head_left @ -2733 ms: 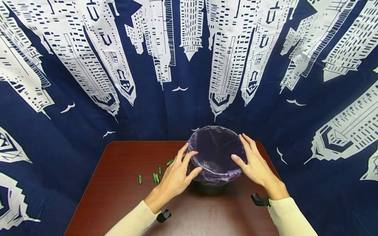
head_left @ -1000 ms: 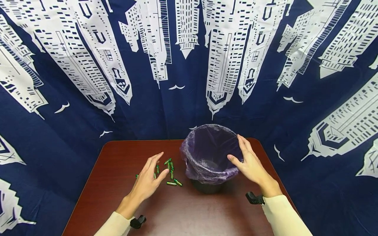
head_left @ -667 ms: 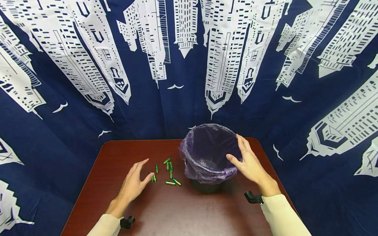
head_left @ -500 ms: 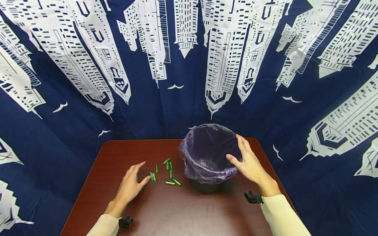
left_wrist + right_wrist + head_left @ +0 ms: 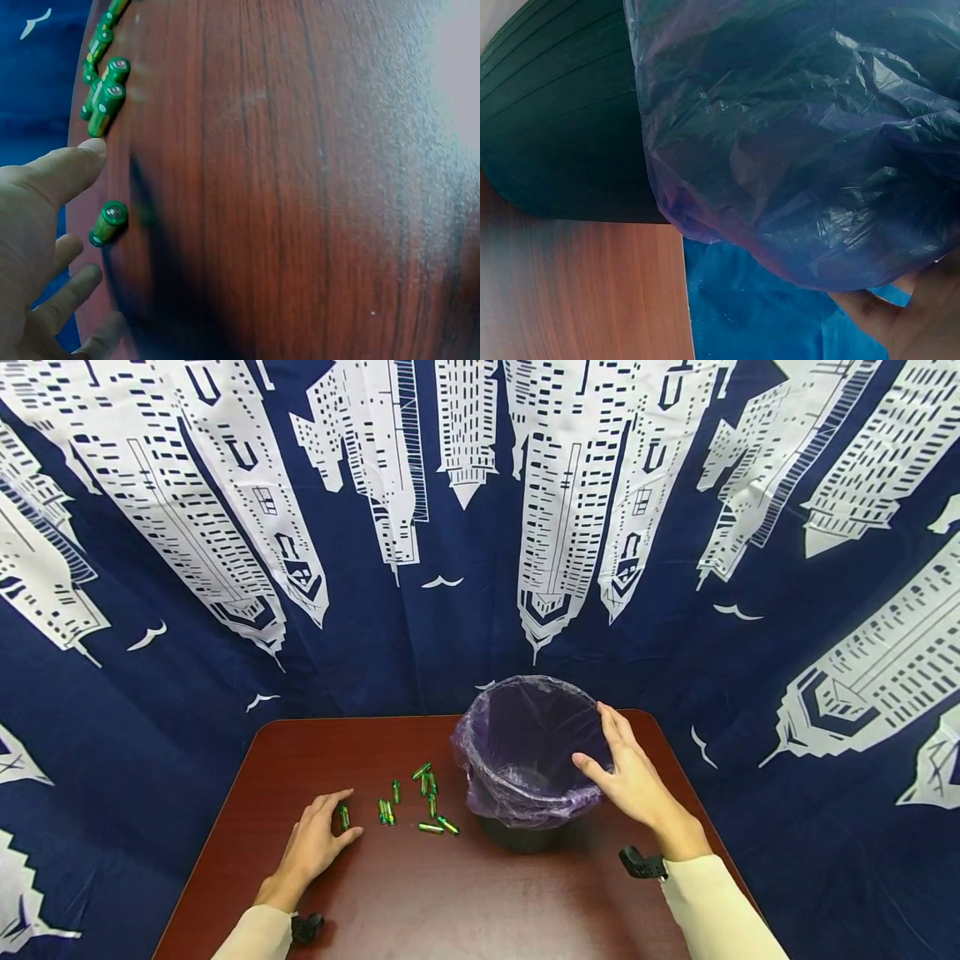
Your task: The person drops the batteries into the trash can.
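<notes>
In the head view my left hand (image 5: 311, 842) is low over the left of the table, thumb and fingers spread around a lone green battery (image 5: 344, 817). The left wrist view has that battery (image 5: 109, 223) between the thumb and the other fingers, with gaps on both sides. My right hand (image 5: 637, 785) rests at the right rim of a dark bin (image 5: 525, 837), fingers extended along the outside and thumb over the opening. A thin purple bin liner (image 5: 517, 806) is folded over the rim; in the right wrist view, this liner (image 5: 780, 172) covers much of the bin's side.
Several more green batteries (image 5: 431, 806) lie scattered between the left hand and the bin. The reddish-brown table (image 5: 420, 910) ends at a rounded far edge. Behind it hangs a dark blue curtain (image 5: 390, 652) printed with white buildings.
My left hand has left the bin's left rim and moved left and down past the scattered batteries to the lone one. The right hand has stayed at the bin's rim.
</notes>
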A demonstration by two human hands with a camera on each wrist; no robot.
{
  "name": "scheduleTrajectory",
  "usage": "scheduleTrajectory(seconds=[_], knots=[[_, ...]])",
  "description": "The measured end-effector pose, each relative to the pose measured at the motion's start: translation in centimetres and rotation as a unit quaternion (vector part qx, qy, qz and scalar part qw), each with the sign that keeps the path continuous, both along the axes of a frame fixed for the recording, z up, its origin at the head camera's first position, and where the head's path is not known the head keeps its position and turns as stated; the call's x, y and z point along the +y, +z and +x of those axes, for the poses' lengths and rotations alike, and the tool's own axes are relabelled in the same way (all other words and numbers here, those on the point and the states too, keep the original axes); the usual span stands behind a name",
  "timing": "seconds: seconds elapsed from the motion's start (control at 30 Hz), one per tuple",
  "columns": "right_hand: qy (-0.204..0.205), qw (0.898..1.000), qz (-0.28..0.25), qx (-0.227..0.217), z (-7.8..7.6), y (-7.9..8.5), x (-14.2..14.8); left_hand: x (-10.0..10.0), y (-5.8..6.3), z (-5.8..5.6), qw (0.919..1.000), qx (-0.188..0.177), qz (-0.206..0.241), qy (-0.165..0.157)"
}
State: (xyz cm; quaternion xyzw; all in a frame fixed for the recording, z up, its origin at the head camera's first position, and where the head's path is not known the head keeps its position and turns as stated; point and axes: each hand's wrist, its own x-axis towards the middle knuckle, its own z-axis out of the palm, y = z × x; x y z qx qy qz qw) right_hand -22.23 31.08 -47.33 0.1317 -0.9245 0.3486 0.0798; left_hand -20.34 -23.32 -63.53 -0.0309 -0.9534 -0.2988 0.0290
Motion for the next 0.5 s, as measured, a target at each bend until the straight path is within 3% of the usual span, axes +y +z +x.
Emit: scheduleTrajectory(seconds=[0.13,0.5], knots=[[-0.001,1.000,0.000,-0.002,0.11,0.01,0.11,-0.05,-0.39,-0.14,0.9999,0.003,-0.010,-0.003],[0.001,1.000,0.001,0.002,0.03,-0.01,0.12,-0.23,-1.05,-0.44,0.9982,0.058,-0.015,-0.005]])
